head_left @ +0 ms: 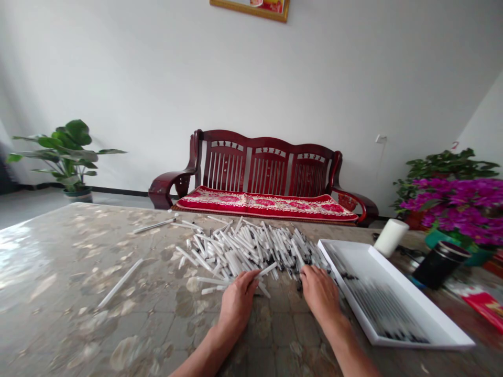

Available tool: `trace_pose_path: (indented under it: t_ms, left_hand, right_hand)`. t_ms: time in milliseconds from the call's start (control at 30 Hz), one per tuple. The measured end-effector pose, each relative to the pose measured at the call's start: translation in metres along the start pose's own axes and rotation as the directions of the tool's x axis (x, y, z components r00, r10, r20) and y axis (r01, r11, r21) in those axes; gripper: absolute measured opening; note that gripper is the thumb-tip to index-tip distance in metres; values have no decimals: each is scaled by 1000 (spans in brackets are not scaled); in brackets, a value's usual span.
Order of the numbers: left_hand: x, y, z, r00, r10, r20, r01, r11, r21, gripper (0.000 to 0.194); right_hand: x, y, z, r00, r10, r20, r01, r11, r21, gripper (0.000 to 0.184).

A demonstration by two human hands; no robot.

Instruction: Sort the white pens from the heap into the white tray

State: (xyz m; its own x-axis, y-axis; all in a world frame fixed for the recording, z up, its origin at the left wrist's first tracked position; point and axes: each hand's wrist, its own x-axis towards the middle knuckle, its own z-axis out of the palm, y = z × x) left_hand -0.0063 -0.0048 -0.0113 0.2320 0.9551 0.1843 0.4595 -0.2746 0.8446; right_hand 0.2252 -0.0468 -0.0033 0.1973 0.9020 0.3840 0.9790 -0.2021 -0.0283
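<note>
At the far left of the frame, a potted plant is seen on the floor beyond the desk, whose far edge is run across the middle of the frame. The left part of the desk is given over to a wide stretch of patterned surface, on which a lone tube is laid at a slant, well apart from the rest. Nearer the far edge, a second tube is set.

At the centre, a loose pile of slender white tubes is spread, some ends being dark. At its near edge, the left hand is closed narrowly, and a white tube is pinched at its fingertips, pointed to the right. Patterned surface is shown between the two forearms.

The right hand is placed at the pile's near right edge, its fingers curled down; whether anything is gripped cannot be told. Its outer side is closely bordered by the wall of a white tray, in which dark-ended tubes are lined up side by side. Beyond the tray, a white roll and a black cup are crowded near purple flowers.
</note>
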Motion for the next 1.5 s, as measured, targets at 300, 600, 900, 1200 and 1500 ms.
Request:
trace_pose_path:
  t_ms: [300,600,900,1200,1500]
  left_hand:
    - [5,-1,-5,998,-17,-52,20,998,53,32]
    - [4,-2,-5,998,17,-56,-10,993,115,30]
    - [3,-4,-7,996,87,-31,-79,978,192,30]
    - [4,-3,-9,997,77,4,-76,971,228,32]
    - [6,-7,-15,975,209,78,-223,913,342,33]
  right_hand:
    - [1,14,6,967,88,-239,76,794,603,26]
    - [0,15,4,954,43,-296,166,748,642,22]
    - [-1,17,-1,942,-7,-335,229,743,629,21]
    - [0,22,0,941,-5,-339,238,723,649,20]
    - [-1,24,-9,928,-111,-356,323,717,618,19]
